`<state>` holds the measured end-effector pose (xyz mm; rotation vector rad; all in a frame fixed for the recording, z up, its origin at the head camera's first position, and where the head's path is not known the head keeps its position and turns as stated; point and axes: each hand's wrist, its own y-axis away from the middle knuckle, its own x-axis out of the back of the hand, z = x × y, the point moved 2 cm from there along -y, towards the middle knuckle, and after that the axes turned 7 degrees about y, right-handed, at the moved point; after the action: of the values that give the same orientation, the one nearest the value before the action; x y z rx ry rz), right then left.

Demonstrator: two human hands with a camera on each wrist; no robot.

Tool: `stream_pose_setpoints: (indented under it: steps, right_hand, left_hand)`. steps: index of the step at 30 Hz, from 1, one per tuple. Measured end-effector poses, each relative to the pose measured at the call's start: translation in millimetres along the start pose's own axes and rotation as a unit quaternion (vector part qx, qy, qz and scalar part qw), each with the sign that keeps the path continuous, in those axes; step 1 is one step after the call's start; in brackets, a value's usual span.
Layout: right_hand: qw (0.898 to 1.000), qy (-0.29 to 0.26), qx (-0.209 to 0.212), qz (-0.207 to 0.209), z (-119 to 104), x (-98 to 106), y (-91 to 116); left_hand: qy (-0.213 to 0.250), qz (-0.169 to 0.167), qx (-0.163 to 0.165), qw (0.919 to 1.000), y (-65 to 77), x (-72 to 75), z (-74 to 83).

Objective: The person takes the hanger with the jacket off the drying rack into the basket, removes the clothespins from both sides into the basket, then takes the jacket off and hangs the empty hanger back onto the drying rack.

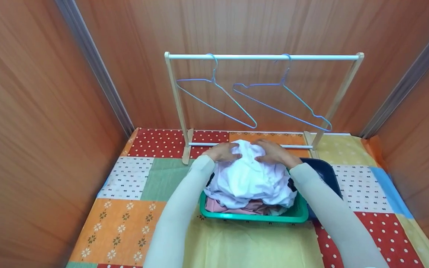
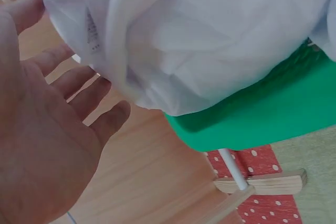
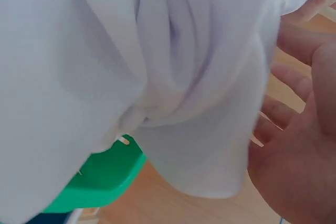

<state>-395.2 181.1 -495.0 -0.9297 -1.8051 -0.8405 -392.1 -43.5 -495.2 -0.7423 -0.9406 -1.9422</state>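
A crumpled white garment [image 1: 250, 178] lies heaped on other clothes in a green basket [image 1: 251, 216]. My left hand [image 1: 223, 152] is at its upper left side, my right hand [image 1: 274, 152] at its upper right. In the left wrist view the left hand [image 2: 47, 114] has its fingers spread, with fingertips touching the white cloth [image 2: 210, 40] near a small printed label [image 2: 93, 32]. Loosely extended fingers of the right hand [image 3: 299, 124] meet the edge of the cloth [image 3: 205, 145] in the right wrist view. Pink cloth [image 1: 218, 207] shows beneath the garment.
Behind the basket stands a wooden rack with a white rail [image 1: 251, 57]. Two wire hangers hang from it, one left [image 1: 214, 106] and one right [image 1: 277, 108]. A dark blue basket [image 1: 320, 171] sits partly behind the green one. Wood-grain panels [image 1: 43, 123] enclose the patchwork-covered surface [image 1: 125, 219].
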Motion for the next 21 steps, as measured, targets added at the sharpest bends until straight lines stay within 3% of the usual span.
stream_pose_setpoints:
  steps: [5, 11, 16, 21]
  right_hand:
    - [0.999, 0.029, -0.009, -0.015, -2.9, -9.5, -8.1]
    - [0.999, 0.032, -0.012, 0.024, -2.3, -17.9, -12.9]
    - [0.998, 0.032, -0.014, 0.058, 0.9, -20.5, -11.2]
    - [0.997, 0.011, 0.0, 0.076, 2.1, -18.1, -4.4]
  left_hand:
    - [-0.022, 0.001, -0.01, 0.9997, -5.7, -2.8, -6.1]
    - [-0.02, 0.03, -0.028, 0.9989, -6.9, -3.4, -2.0]
    - [-0.023, 0.034, -0.066, 0.997, -5.8, -4.3, 2.7]
    - [-0.007, 0.045, -0.068, 0.9966, 0.6, -5.3, 3.0]
